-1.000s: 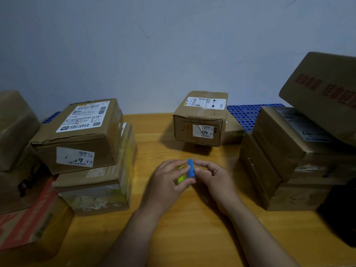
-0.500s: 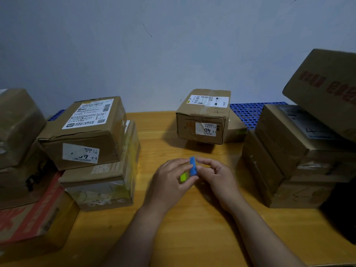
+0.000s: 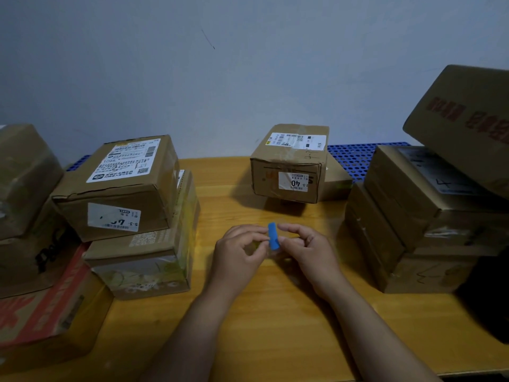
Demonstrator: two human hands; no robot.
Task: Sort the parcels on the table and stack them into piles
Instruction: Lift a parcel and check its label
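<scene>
My left hand [image 3: 239,252] and my right hand [image 3: 308,249] meet over the middle of the wooden table [image 3: 275,326], and together they pinch a small blue block [image 3: 273,236] between their fingertips. A brown parcel marked 40 [image 3: 289,164] stands behind the hands, with a smaller box [image 3: 334,183] at its right. To the left, a labelled parcel [image 3: 121,186] lies on a yellow-printed box [image 3: 148,249]. A pile of brown parcels [image 3: 418,216] rises on the right, with a large box [image 3: 465,119] tilted on top.
More cartons sit at the far left: a red-printed box [image 3: 46,307] under a brown one [image 3: 24,175]. Blue perforated panels [image 3: 355,155] lie against the grey wall. A dark object [image 3: 490,293] occupies the right edge.
The view has shifted slightly. Both hands stay together at the table's middle, and the green piece beside the blue block is hidden now.
</scene>
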